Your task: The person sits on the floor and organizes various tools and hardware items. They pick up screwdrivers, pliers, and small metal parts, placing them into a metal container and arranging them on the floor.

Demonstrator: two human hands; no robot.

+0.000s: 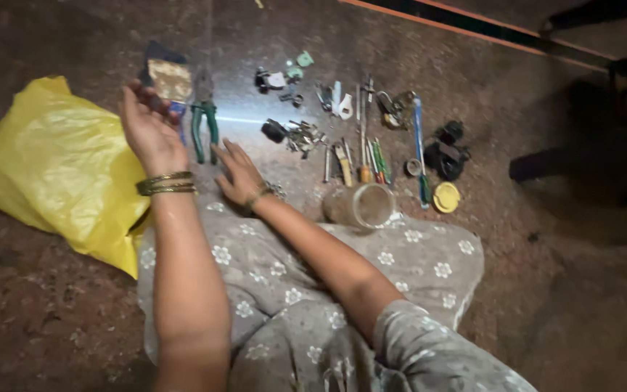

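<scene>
Left grip hangs wide, holding nothing, upper left of frame; green-handled metal pliers lie just right of it. Right grip, flat and wide, rests on the floor below them.

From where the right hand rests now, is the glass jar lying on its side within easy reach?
Probably yes. The right hand lies flat on the floor, and the glass jar lies on its side just beyond the person's knee, with only bare floor between them.
</scene>
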